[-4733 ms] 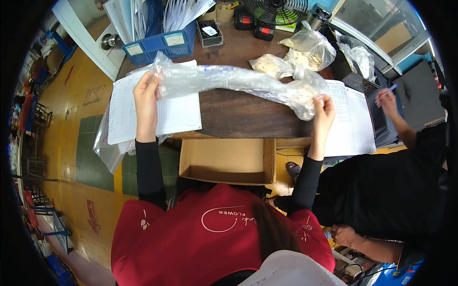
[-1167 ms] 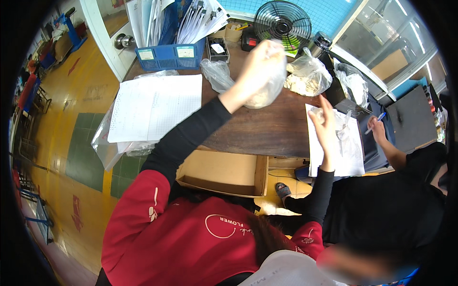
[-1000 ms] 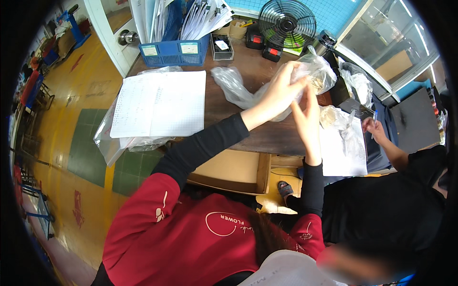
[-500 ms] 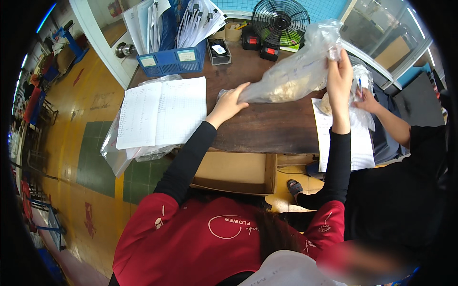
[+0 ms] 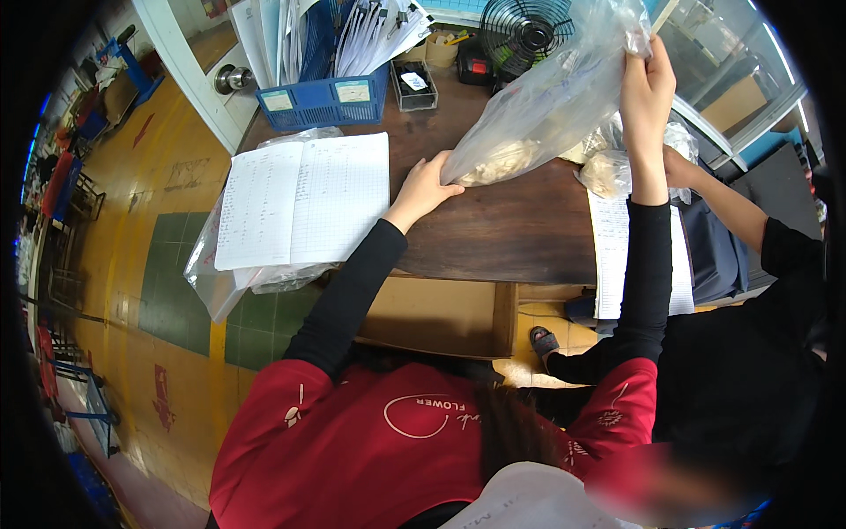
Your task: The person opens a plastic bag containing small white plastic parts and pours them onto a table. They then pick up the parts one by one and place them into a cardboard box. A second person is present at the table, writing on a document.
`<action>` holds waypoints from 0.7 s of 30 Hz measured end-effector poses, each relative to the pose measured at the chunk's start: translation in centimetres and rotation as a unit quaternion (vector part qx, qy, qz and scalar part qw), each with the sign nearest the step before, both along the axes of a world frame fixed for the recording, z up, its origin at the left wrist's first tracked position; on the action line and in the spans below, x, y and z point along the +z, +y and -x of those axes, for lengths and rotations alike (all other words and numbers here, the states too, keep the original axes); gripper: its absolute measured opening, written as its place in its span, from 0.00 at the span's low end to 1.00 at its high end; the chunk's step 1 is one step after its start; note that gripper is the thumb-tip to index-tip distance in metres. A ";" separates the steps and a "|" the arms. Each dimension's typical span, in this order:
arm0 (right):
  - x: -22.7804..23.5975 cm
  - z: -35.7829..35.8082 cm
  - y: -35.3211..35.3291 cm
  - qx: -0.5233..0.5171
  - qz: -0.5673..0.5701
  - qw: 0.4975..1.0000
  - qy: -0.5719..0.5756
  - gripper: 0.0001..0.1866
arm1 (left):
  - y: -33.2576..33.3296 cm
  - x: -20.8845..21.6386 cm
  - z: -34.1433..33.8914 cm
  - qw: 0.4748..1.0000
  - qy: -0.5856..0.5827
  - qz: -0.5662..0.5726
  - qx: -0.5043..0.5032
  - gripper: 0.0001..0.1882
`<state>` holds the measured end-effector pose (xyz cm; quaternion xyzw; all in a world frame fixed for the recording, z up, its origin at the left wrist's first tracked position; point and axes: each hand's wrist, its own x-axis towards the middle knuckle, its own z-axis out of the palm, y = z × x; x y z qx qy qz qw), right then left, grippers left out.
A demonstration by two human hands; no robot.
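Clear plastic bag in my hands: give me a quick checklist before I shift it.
1. Right hand gripping the bag's upper end: ok.
2. Left hand at its lower end: ok.
3. Pale contents gathered low in the bag: ok.
4. Bag's mouth closed: cannot tell.
5. Notebook on the left not touching the bag: ok.
6. Space beside your right wrist free: not ok, a co-worker's hand is close.
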<state>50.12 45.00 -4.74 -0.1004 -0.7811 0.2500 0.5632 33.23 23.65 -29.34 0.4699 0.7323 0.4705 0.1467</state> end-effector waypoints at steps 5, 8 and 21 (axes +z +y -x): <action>-2.0 2.3 4.4 -0.147 -0.046 0.986 -0.071 0.24 | 0.1 -0.8 0.9 0.994 0.097 0.046 -0.037 0.37; -2.4 2.9 4.7 -0.175 -0.045 0.982 -0.045 0.25 | -0.2 -0.7 0.3 0.990 0.133 0.027 -0.039 0.39; -1.9 2.3 -3.8 0.157 0.043 0.980 -0.114 0.47 | -0.1 -3.8 0.3 0.994 0.107 0.027 -0.005 0.21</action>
